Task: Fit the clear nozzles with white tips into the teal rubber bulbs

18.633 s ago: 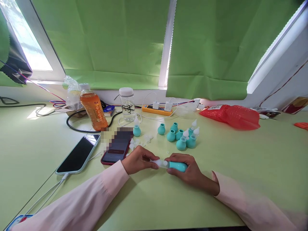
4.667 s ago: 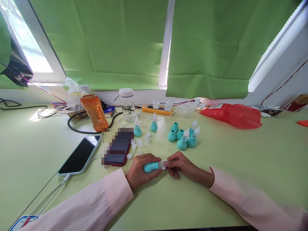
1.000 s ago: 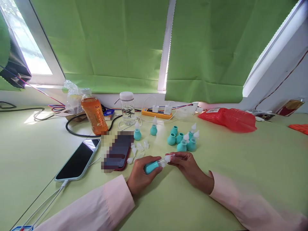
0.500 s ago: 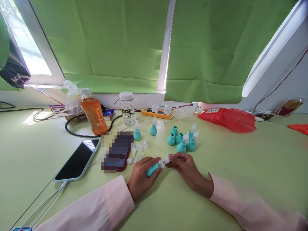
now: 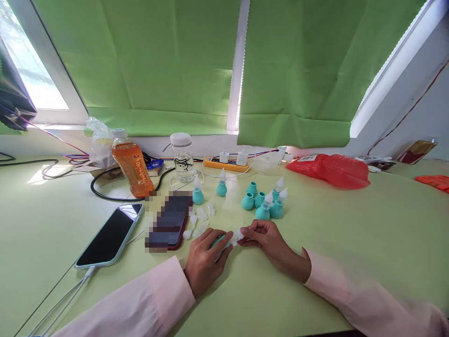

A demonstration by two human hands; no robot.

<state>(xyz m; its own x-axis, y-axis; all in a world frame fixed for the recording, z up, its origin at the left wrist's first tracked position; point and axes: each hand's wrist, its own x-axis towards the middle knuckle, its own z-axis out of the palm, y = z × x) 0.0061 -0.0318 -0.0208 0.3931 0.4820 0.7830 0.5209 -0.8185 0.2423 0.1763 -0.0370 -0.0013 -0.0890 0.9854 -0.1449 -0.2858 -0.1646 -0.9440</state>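
Observation:
My left hand [image 5: 206, 256] is wrapped round the teal bulb of a nasal aspirator [image 5: 220, 241], covering most of it. Out of that grip, toward the right, points its clear plastic nozzle part [image 5: 236, 237]. The fingertips of my right hand [image 5: 271, 245] pinch the far end of this clear part; the tip itself is partly hidden. Beyond my left hand lie several loose clear nozzle pieces [image 5: 201, 214]. Farther off, open teal bulbs [image 5: 247, 201] stand grouped with bulbs wearing white tips [image 5: 263, 211]. Two more tipped aspirators [image 5: 198, 195] stand apart to the left.
A dark phone [image 5: 171, 222] and a charging phone [image 5: 110, 236] lie on the left. Behind stand an orange drink bottle [image 5: 133, 168], a clear jar [image 5: 183, 164] and a yellow power strip [image 5: 224, 164] with cables. A red plastic bag [image 5: 329, 171] rests at the back right.
My left fingers have closed farther over the bulb, so less teal shows. The clear part sits slightly lower and left, with my right fingertips still on it. The view has shifted a little.

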